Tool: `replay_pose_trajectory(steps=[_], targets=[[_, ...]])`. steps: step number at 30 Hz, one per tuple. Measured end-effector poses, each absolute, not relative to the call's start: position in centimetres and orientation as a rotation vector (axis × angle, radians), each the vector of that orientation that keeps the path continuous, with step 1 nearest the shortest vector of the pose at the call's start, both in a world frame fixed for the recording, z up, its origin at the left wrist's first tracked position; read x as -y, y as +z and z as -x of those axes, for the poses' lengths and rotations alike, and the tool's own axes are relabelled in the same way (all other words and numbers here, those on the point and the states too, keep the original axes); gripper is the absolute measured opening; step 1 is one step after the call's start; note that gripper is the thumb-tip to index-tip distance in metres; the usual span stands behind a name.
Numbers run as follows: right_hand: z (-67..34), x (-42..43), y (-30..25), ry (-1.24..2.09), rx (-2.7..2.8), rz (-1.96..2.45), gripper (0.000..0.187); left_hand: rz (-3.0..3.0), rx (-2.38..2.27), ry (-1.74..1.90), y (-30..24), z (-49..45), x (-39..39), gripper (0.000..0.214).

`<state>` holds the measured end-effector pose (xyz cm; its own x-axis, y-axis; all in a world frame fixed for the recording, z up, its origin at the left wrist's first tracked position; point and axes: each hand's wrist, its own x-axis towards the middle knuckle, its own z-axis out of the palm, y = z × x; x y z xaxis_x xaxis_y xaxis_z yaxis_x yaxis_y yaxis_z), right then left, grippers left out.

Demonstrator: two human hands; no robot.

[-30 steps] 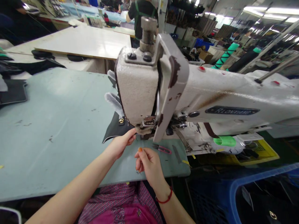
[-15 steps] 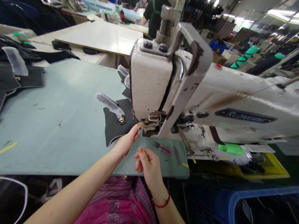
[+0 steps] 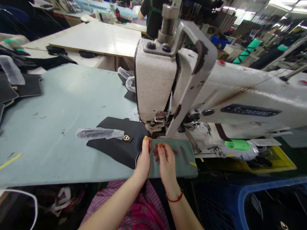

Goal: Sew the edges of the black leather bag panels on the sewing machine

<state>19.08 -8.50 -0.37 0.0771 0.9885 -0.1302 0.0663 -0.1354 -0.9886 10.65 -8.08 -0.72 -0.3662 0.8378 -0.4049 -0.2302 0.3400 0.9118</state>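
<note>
A black leather-like panel lies on the table under the sewing machine, its right corner close to the presser foot area. On it are a gold clasp and a strap wrapped in clear plastic, which points left. My left hand grips the panel's right edge, thumb on top. Just right of it, my right hand is closed with fingers curled; anything inside it is hidden. Behind the right hand's fingers, pink-handled thread snips lie mostly covered.
More black panels with plastic-wrapped straps lie at the far left, others behind the machine head. A grey blade-like strip is near the table's right end. A blue crate stands at lower right. Another person is beyond the white board.
The panel has turned, its strap now pointing left, and come nearer to me. My left hand has moved right and down along its edge. My right hand has shifted right, partly over the snips.
</note>
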Motion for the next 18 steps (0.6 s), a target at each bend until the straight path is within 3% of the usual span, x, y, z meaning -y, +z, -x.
replay_pose_trajectory(steps=[5,8,13,18], targets=[[-17.3,6.8,0.6,1.349,1.199,1.305,0.039,-0.692,-1.583,1.435,-4.6,-6.4,17.7,0.056],[-15.4,5.7,0.6,1.378,1.297,1.268,0.049,-1.055,-1.786,1.434,-6.2,0.3,19.1,0.052],[-13.3,5.2,0.0,1.214,1.292,1.358,0.05,-2.223,-1.509,0.81,-4.5,9.0,8.9,0.063],[-13.1,5.5,-0.6,1.155,1.318,1.403,0.049,-2.648,-0.997,0.431,-1.7,8.9,-1.1,0.093]])
